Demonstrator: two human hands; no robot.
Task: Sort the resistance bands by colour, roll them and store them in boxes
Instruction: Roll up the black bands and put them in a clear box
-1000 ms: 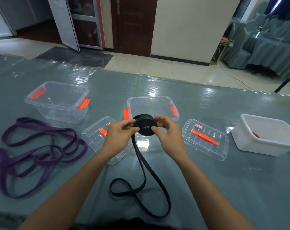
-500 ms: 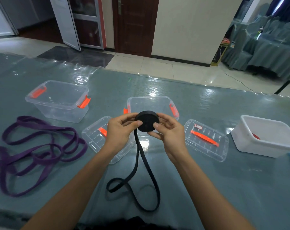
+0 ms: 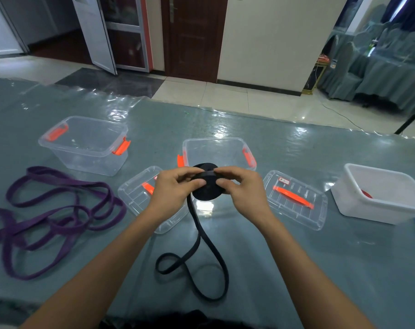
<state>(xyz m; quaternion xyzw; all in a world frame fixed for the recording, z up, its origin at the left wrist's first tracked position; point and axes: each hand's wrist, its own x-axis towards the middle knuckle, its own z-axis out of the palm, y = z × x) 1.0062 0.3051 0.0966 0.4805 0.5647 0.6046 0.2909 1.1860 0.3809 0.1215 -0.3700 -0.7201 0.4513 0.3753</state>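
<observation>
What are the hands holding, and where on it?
The black band, by its rolled coil: left hand and right hand pinch it from opposite sides; the tail hangs free.

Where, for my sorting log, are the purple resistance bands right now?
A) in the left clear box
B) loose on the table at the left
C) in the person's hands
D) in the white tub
B: the purple resistance bands lie tangled on the table, left of the left hand and right hand, which both grip the part-rolled black resistance band.
</observation>
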